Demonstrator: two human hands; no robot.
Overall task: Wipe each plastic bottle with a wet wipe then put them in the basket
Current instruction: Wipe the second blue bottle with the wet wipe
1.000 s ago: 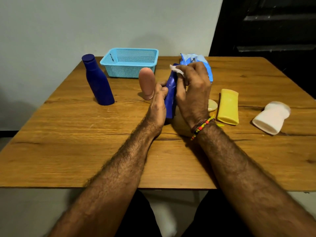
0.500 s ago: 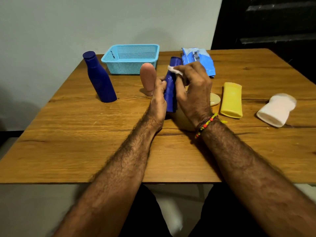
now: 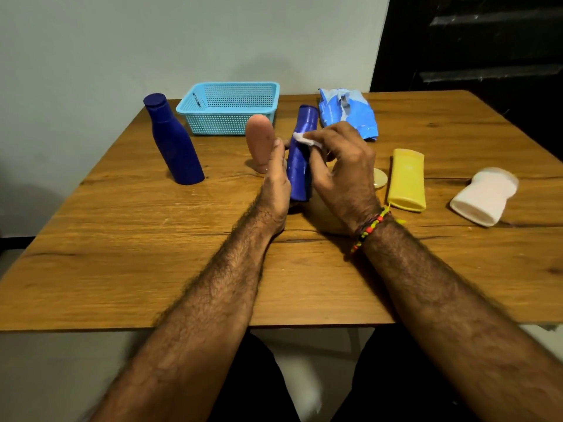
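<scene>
At the table's middle my left hand (image 3: 275, 184) holds a dark blue bottle (image 3: 300, 153) upright, gripping its left side. My right hand (image 3: 344, 169) presses a white wet wipe (image 3: 304, 139) against the bottle's upper right side. A light blue mesh basket (image 3: 228, 106) stands at the back, with nothing visible inside. A second dark blue bottle (image 3: 173, 141) stands to the left. Just left of my hands a pink bottle (image 3: 260, 141) stands upright. A yellow bottle (image 3: 406, 179) and a white bottle (image 3: 484, 199) lie on the right.
A blue wet wipe pack (image 3: 348, 115) lies open behind my right hand. A pale round cap (image 3: 379, 178) rests beside the yellow bottle. The wooden table (image 3: 152, 254) ends at a wall behind and a dark doorway at the back right.
My right hand has slid the wipe down from the bottle's top, uncovering the cap. The camera has tilted, shifting the scene lower in view.
</scene>
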